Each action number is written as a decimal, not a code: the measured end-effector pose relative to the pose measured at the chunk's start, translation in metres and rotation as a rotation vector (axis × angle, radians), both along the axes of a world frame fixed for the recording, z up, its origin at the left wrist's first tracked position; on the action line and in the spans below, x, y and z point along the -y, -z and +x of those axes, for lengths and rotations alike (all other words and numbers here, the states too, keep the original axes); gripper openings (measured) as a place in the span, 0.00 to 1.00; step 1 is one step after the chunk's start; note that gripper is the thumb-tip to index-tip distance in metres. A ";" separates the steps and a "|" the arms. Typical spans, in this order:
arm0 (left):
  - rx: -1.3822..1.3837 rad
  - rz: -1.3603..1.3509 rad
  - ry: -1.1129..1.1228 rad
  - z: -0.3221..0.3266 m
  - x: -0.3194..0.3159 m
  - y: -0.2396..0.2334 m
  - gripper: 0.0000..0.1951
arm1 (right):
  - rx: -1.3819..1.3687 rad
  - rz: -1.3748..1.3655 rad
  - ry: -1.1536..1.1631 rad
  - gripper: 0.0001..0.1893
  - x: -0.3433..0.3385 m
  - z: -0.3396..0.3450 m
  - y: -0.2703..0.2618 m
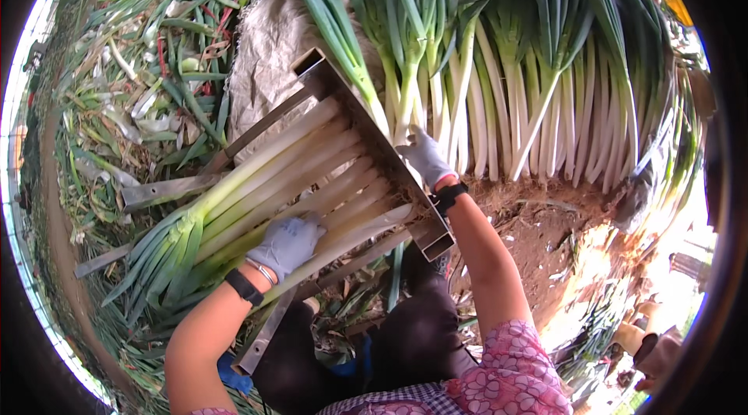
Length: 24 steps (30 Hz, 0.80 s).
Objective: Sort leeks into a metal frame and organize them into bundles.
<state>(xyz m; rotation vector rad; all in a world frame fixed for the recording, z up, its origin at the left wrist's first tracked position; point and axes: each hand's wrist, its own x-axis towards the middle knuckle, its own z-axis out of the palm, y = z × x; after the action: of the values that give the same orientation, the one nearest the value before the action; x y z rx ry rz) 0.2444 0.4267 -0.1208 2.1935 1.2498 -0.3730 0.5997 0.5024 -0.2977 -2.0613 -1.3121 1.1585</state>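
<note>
Several long green onions (274, 163) lie side by side across a metal frame, their root ends against its square-tube end bar (380, 152) and their leaves towards the lower left. My left hand (289, 245), in a pale glove, rests on the stalks, and whether it grips any is unclear. Just beyond the bar, my right hand (428, 155), gloved too, reaches to the white base of a green onion (412, 93) at the near edge of a large row. Its fingers are at that stalk, but their hold is partly hidden.
A long row of green onions (543, 111) stretches across the upper right over soil (537, 239). Trimmed leaves and scraps (140, 93) cover the left. A woven sheet (272, 58) lies behind the frame. Part of another person (660, 350) shows at the lower right.
</note>
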 end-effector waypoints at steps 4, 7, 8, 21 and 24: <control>-0.026 0.059 -0.086 0.008 0.003 0.000 0.15 | 0.032 -0.071 0.065 0.58 -0.021 -0.015 -0.016; 0.015 0.075 -0.149 0.007 0.011 -0.010 0.13 | 0.132 -0.067 0.028 0.59 -0.026 -0.023 -0.014; 0.042 0.072 -0.162 0.010 0.012 -0.014 0.12 | 0.170 -0.012 0.048 0.53 -0.023 -0.023 -0.007; 0.154 0.002 -0.463 -0.057 0.061 -0.110 0.13 | 0.238 0.154 0.501 0.59 -0.013 0.031 -0.015; 0.169 -0.066 -0.508 -0.059 0.069 -0.115 0.14 | 0.199 0.120 0.491 0.64 -0.010 0.023 -0.004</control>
<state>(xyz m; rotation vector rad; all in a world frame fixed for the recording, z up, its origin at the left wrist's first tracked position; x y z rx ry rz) 0.1849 0.3576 -0.0060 1.7289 1.6053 -0.0214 0.6229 0.5123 -0.2939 -2.2740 -0.8513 0.6579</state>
